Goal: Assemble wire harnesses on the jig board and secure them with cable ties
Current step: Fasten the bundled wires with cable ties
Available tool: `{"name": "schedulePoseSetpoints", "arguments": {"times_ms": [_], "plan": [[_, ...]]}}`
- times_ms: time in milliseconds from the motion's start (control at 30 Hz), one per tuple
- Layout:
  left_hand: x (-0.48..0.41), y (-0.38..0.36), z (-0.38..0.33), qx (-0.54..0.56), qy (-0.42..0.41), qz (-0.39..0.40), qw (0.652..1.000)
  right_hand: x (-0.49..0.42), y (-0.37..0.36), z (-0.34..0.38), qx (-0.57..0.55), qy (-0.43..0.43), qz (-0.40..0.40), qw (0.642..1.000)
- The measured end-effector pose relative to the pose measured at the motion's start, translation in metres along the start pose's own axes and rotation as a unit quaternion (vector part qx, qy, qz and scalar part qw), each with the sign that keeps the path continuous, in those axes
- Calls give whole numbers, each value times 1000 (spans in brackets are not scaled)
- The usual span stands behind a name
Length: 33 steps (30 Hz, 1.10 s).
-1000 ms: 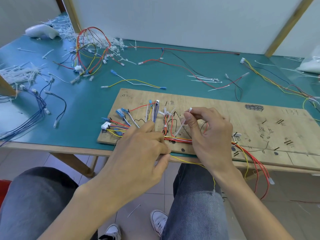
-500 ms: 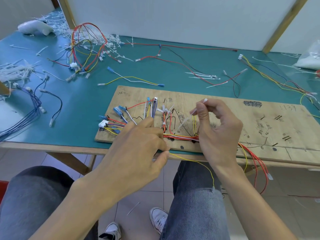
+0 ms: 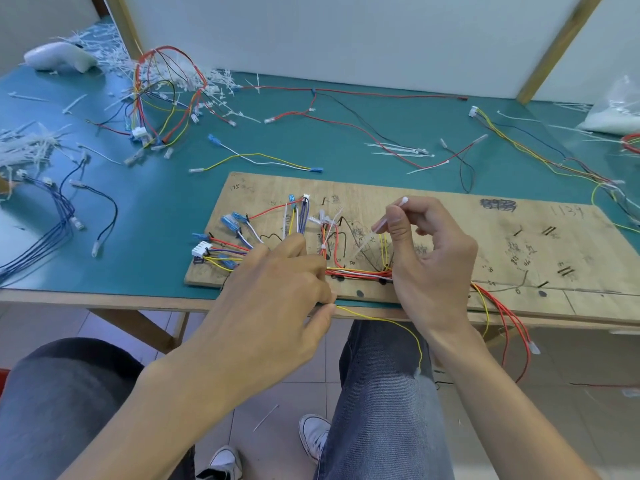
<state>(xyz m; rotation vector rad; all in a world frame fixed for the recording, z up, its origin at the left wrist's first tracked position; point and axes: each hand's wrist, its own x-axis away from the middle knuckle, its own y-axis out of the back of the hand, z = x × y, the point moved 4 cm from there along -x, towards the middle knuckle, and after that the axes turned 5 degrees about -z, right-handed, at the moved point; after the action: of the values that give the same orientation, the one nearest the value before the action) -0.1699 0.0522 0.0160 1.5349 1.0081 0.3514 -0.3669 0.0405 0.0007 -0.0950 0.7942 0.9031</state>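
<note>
Currently on the teal table [image 3: 156, 237]:

- One plywood jig board [image 3: 450, 216], at the table's near edge. Handwritten "175" at its far-left corner and a faint "1139" at far right; the other marks are illegible.
- One wire harness [image 3: 356, 271], laid across the board, with red, yellow, white and purple leads. One white multi-pin connector [image 3: 202, 250] sits at its left end, beside several blue terminals.
- Left hand [image 3: 277, 289]: fingers curled, gripping the harness trunk by the board's near edge.
- Right hand [image 3: 433, 268]: thumb and forefinger pinch one white cable tie [image 3: 367, 240] above the trunk, other fingers loosely curled.
- One heap of white ties [image 3: 104, 53], far left.
</note>
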Motion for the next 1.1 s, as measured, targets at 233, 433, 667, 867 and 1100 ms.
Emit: {"name": "schedulePoseSetpoints", "arguments": {"times_ms": [233, 433, 667, 867, 1100], "plan": [[6, 0, 1, 6, -17, -36, 999, 1, 3, -3, -9, -24, -21, 999], [6, -2, 2, -3, -23, -29, 999, 2, 4, -6, -14, -53, -44, 998], [-6, 0, -2, 1, -31, -2, 1000, 1, 5, -7, -16, -66, -56, 996], [-7, -4, -5, -4, -35, -1, 999, 1, 7, -9, -28, -78, -73, 994], [-6, -1, -3, 13, -21, -4, 1000, 1, 8, -8, -41, -86, -79, 992]]}}
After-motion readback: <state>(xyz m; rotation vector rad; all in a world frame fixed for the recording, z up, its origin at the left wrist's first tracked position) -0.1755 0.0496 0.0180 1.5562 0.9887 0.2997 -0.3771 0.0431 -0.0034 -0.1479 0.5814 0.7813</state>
